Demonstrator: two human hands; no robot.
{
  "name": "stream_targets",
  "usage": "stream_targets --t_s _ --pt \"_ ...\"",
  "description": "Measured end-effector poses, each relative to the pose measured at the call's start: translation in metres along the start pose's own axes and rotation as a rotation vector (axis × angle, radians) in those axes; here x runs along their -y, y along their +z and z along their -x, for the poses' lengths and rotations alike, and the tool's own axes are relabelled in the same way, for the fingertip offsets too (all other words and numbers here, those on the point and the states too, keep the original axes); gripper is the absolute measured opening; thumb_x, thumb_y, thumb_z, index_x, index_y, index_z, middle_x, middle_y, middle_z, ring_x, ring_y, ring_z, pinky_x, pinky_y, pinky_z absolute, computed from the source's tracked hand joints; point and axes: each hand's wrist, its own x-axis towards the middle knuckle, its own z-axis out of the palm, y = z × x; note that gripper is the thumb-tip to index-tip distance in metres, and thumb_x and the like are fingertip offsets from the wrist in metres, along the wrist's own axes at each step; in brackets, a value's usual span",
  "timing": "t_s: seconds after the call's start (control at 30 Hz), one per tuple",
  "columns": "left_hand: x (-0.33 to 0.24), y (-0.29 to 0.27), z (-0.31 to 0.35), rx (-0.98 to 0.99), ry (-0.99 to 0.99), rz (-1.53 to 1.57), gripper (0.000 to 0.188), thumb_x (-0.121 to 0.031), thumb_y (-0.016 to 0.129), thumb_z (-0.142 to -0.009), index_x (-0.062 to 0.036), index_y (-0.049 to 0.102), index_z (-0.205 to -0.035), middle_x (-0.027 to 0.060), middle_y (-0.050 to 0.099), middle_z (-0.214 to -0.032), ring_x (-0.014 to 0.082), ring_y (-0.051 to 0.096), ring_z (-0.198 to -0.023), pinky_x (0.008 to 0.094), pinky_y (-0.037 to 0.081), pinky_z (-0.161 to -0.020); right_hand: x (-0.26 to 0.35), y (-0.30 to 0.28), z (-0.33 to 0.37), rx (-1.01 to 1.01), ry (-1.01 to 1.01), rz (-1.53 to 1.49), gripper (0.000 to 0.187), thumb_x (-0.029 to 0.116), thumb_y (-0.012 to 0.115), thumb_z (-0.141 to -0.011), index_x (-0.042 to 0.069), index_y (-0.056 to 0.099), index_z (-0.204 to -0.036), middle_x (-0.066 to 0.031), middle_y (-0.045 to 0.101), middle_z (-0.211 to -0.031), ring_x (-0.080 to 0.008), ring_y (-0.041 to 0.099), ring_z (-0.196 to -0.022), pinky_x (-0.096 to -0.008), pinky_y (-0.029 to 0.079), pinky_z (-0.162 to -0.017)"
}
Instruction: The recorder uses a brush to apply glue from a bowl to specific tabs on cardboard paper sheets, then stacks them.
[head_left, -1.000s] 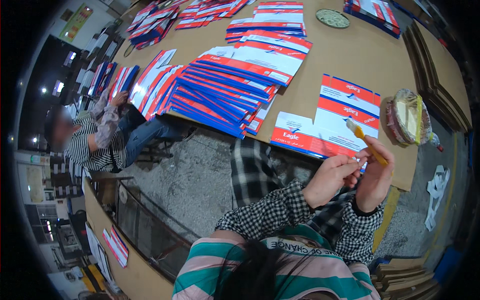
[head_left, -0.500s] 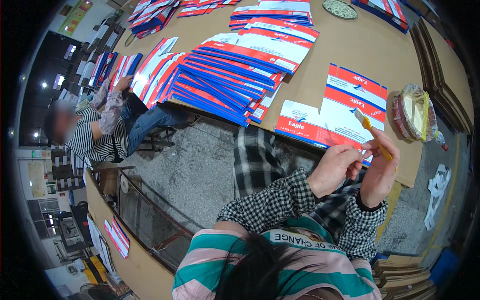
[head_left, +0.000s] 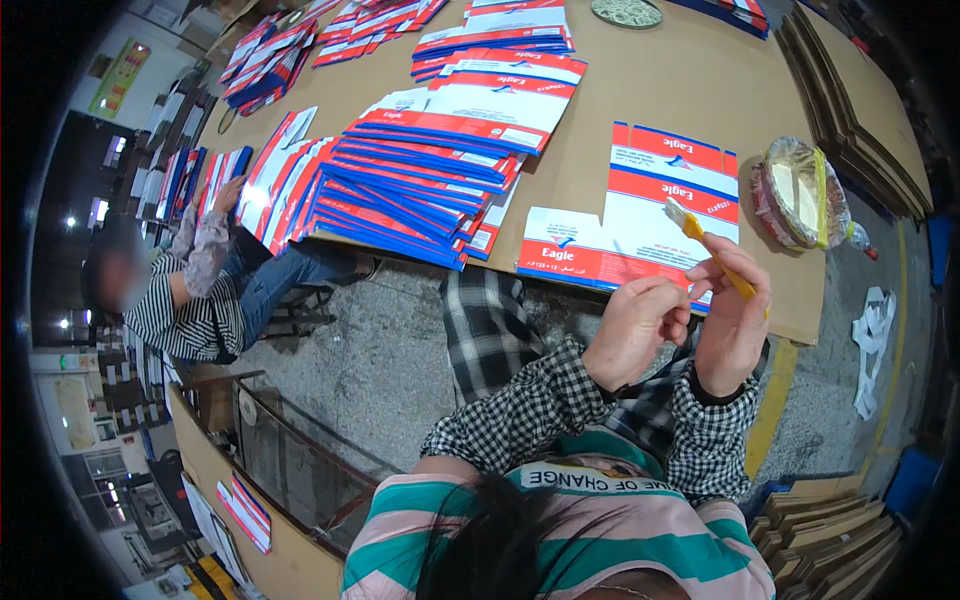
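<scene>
A yellow-handled paintbrush [head_left: 733, 268] with pale bristles rests in my right hand [head_left: 732, 335], gripped near the thumb and pointing up and away from me. My left hand [head_left: 632, 333] is beside it, its thumb and fingers pinched together close to the right fingertips. Whatever the pinch holds, if anything, is too small to make out. Just beyond both hands, a flat red, white and blue carton blank [head_left: 655, 228] lies at the near edge of the cardboard-covered table [head_left: 770, 115]. A plastic-lined tub [head_left: 800, 195] of pale paste stands right of the blank.
Overlapping carton blanks [head_left: 430, 160] spread across the table's left side, with more stacks behind. A round dish [head_left: 627, 11] lies at the far edge. Cardboard sheets [head_left: 860, 110] lean at the right. Another person [head_left: 190, 300] handles blanks at the left.
The view has shifted, so the table and cartons appear further left. Both hands keep nearly the same pose, the brush still in the right and the left still pinched.
</scene>
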Motion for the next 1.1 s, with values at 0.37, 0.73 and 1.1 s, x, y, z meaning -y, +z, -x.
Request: stream_targets --t_s 0.37,0.73,1.1 --pt "-0.004 0.003 0.007 -0.043 0.063 -0.079 0.015 -0.011 0.049 -0.082 -0.0002 0.054 -0.072 0.0082 0.053 -0.067 0.0154 0.050 -0.057 0.0266 0.041 -0.054 -0.008 -0.003 0.000 -0.045 -0.031 -0.028 0.045 0.037 0.027 -0.093 0.000 0.048 -0.107 -0.0221 0.051 -0.113 -0.0211 0.053 -0.082 -0.0320 0.042 -0.071" --pt "-0.003 0.007 0.009 -0.008 0.045 -0.166 0.021 -0.022 0.052 -0.085 -0.0033 0.055 -0.079 0.0012 0.052 -0.069 0.0081 0.050 -0.057 0.0194 0.040 -0.051 -0.003 -0.010 0.004 0.003 0.069 -0.069 0.051 0.039 0.023 -0.094 -0.002 0.046 -0.115 -0.0172 0.052 -0.110 -0.0161 0.049 -0.083 -0.0282 0.039 -0.072" --pt "0.005 -0.003 0.005 0.064 0.002 -0.131 0.018 -0.019 0.051 -0.088 -0.0023 0.056 -0.092 0.0015 0.051 -0.077 0.0095 0.048 -0.067 0.0218 0.040 -0.061 0.002 0.001 0.001 -0.063 0.007 -0.076 0.043 0.034 0.024 -0.095 0.000 0.048 -0.106 -0.0206 0.051 -0.113 -0.0201 0.054 -0.082 -0.0303 0.042 -0.072"
